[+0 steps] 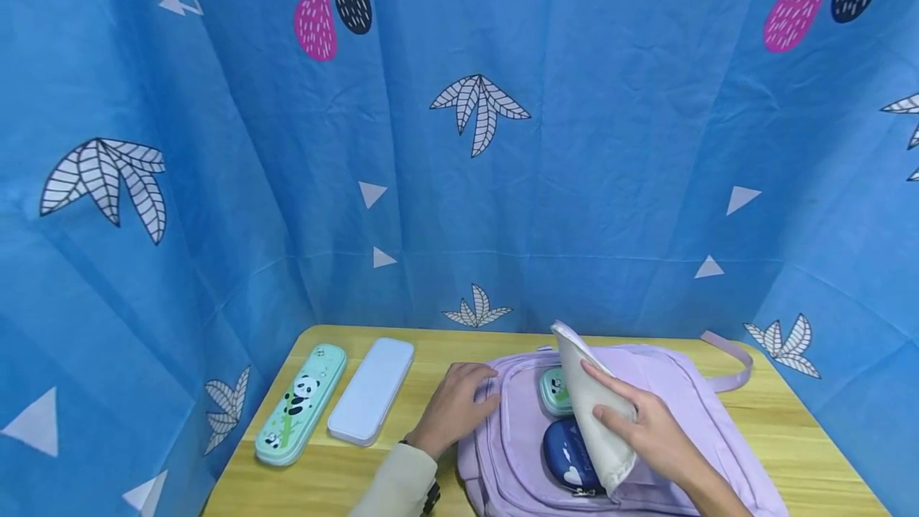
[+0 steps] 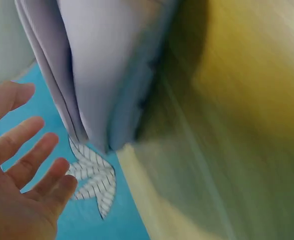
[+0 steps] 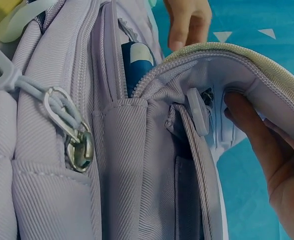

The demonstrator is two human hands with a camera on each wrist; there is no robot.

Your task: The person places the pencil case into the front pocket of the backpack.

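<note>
A lilac backpack [image 1: 668, 373] lies on its back with its front pocket unzipped. My right hand [image 1: 649, 429] grips the pocket flap [image 1: 592, 413] and holds it raised, its pale lining showing in the head view. Inside the pocket are a small green case [image 1: 555, 391] with a panda print and a navy zip case [image 1: 567, 453] with a white heart. My left hand [image 1: 459, 405] is at the bag's left edge, fingers loosely bent and holding nothing. In the right wrist view, the fingers of my right hand [image 3: 287, 185] reach under the zip-edged flap [image 3: 247, 62].
Left of the bag on the wooden table [image 1: 402, 469] lie a long green panda pencil case [image 1: 301, 405] and a plain white case [image 1: 372, 391]. A lilac strap [image 1: 735, 377] sticks out at the bag's far right. A blue patterned curtain [image 1: 574, 182] hangs behind.
</note>
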